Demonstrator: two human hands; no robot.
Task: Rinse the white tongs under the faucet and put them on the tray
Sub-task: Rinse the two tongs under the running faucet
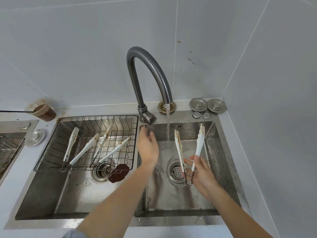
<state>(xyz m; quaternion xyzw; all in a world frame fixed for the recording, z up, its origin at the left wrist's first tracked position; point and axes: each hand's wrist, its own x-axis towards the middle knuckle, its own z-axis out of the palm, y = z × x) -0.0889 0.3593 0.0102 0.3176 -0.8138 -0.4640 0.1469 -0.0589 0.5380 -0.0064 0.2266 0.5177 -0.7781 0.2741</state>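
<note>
Bright, even, cool light fills the frame and casts only soft shadows. Soft glare sits on the curved dark metal faucet (147,78) and the stainless steel sink (223,160) at centre right. Wide-angle distortion bends the tile lines toward the edges. The left hand (148,146) at centre is motion-blurred; the rest looks mostly sharp.
</note>
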